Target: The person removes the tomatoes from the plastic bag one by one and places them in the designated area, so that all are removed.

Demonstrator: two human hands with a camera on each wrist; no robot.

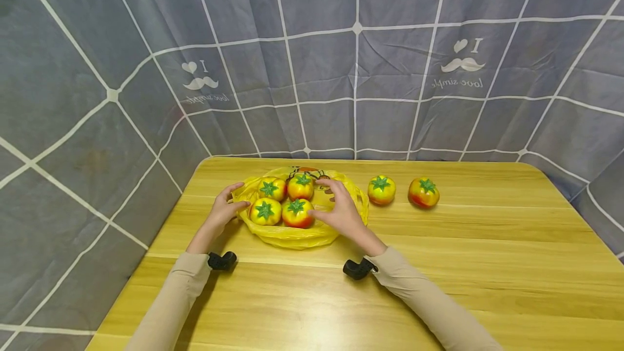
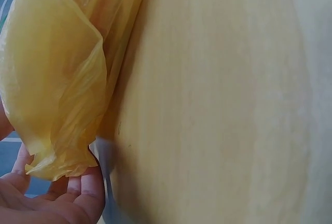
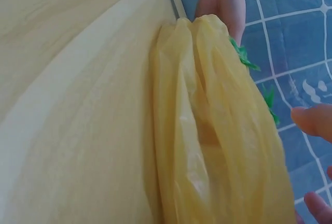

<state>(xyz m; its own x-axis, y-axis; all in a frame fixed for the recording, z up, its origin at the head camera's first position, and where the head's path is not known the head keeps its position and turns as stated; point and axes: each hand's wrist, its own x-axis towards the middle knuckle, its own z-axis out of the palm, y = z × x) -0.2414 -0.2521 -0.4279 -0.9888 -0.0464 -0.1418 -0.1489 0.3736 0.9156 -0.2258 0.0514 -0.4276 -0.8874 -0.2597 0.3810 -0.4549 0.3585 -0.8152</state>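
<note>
A yellow plastic bag (image 1: 292, 240) lies spread on the table with its mouth open upward. Several yellow-and-red persimmons (image 1: 265, 211) with green leafy tops sit inside it, grouped toward its left side. My left hand (image 1: 223, 210) is at the bag's left rim; in the left wrist view the bag's edge overlaps the loosely spread fingers (image 2: 91, 187). Over the bag's right part is my right hand (image 1: 343, 213), thumb and fingers apart, the thumb tip right beside the front right persimmon (image 1: 298, 214). In the right wrist view the thumb (image 3: 314, 121) stands clear of the plastic.
Two more persimmons stand on the wooden table (image 1: 439, 264) right of the bag, one nearer (image 1: 382, 190) and one farther (image 1: 423, 193). A grey curtain (image 1: 322, 75) with white lines hangs behind and beside the table. Each wrist carries a black camera mount (image 1: 358, 268).
</note>
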